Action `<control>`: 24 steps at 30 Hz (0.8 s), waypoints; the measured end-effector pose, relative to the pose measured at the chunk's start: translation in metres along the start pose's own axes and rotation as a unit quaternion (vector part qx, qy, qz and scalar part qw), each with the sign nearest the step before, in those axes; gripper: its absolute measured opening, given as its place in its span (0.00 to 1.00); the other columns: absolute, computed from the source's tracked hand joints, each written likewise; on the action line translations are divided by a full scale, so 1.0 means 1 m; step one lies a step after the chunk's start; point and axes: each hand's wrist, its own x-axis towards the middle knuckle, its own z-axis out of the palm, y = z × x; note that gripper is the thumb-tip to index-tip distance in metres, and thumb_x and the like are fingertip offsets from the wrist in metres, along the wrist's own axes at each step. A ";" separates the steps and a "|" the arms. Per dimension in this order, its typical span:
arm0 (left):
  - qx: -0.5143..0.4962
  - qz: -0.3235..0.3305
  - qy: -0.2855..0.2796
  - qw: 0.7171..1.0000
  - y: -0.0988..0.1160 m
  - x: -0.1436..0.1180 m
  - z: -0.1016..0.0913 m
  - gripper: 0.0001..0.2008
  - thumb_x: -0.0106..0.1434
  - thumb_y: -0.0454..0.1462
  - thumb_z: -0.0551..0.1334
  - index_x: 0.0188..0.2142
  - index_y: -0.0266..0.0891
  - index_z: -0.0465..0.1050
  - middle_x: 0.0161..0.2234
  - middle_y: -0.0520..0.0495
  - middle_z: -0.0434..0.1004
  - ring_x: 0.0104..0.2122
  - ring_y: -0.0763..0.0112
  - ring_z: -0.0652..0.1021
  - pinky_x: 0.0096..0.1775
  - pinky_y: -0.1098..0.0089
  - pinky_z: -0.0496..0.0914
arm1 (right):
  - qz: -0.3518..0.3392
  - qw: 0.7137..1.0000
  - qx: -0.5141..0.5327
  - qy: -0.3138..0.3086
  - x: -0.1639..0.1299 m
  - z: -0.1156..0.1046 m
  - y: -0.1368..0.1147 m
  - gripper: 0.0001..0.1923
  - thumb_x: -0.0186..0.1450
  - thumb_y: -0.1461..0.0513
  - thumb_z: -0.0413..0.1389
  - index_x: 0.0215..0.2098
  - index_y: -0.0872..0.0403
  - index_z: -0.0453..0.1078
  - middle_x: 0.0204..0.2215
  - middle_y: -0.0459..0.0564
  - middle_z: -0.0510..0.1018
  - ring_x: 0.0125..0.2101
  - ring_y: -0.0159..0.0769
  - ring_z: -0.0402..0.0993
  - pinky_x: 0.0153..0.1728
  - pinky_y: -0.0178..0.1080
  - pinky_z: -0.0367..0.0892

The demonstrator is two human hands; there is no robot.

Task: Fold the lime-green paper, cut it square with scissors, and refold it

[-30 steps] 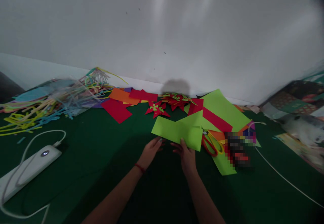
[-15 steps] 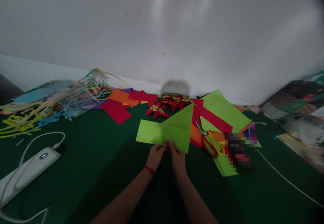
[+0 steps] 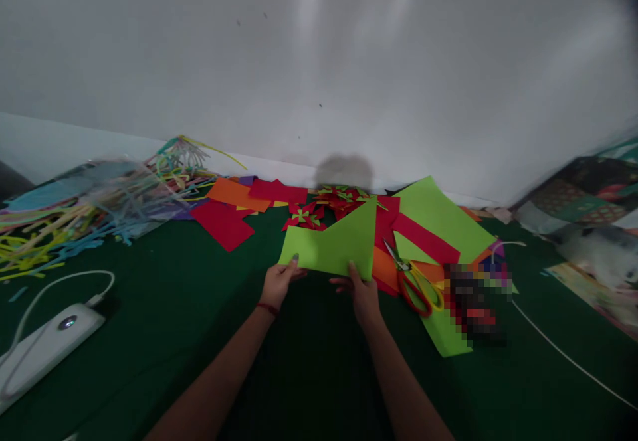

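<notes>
The left hand [image 3: 276, 283] and the right hand [image 3: 363, 295] are apart, each pinching the near edge of a green paper sheet [image 3: 335, 245] that sits folded over the green table [image 3: 164, 335], just in front of the paper pinwheels [image 3: 319, 208]. The sheet looks light, thin and floppy (easy to crease or tear), so the edges and corners seem the best places to hold it. Scissors [image 3: 413, 281] lie just right of the right hand on a pile of red and green paper [image 3: 433, 228]. A white charger [image 3: 44, 348] sits well apart on the left.
</notes>
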 end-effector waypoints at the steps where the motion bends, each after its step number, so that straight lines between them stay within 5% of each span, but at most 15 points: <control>1: -0.002 0.000 0.000 1.000 0.000 0.003 -0.002 0.17 0.52 0.45 0.66 0.29 0.30 0.75 0.27 0.41 0.80 0.34 0.61 0.80 0.44 0.61 0.72 | -0.001 1.000 -0.007 0.000 0.005 -0.003 0.001 0.22 0.56 0.49 0.58 0.39 0.58 0.66 0.32 0.54 0.80 0.27 0.39 0.78 0.22 0.36 0.71; 6: -0.024 -0.006 -0.029 0.999 -0.008 0.010 -0.011 0.19 0.52 0.41 0.67 0.41 0.31 0.71 0.34 0.42 0.80 0.34 0.60 0.80 0.42 0.59 0.74 | -0.006 0.998 -0.048 -0.036 0.019 -0.016 0.007 0.22 0.57 0.47 0.55 0.34 0.58 0.67 0.25 0.53 0.80 0.22 0.38 0.77 0.20 0.36 0.71; 13: 0.014 -0.031 -0.089 0.995 0.005 0.014 -0.025 0.24 0.51 0.48 0.66 0.40 0.31 0.71 0.33 0.42 0.80 0.35 0.57 0.80 0.41 0.58 0.73 | 0.022 0.978 -0.132 -0.158 0.021 -0.035 -0.009 0.28 0.61 0.45 0.47 0.23 0.61 0.70 0.23 0.58 0.79 0.20 0.35 0.76 0.23 0.36 0.69; 24: 0.067 -0.036 -0.089 0.993 0.024 0.009 -0.024 0.23 0.49 0.49 0.66 0.38 0.33 0.74 0.32 0.44 0.80 0.33 0.60 0.80 0.41 0.59 0.73 | 0.027 0.984 -0.137 -0.111 0.025 -0.047 -0.020 0.20 0.56 0.47 0.57 0.26 0.56 0.65 0.18 0.51 0.78 0.15 0.35 0.73 0.17 0.35 0.67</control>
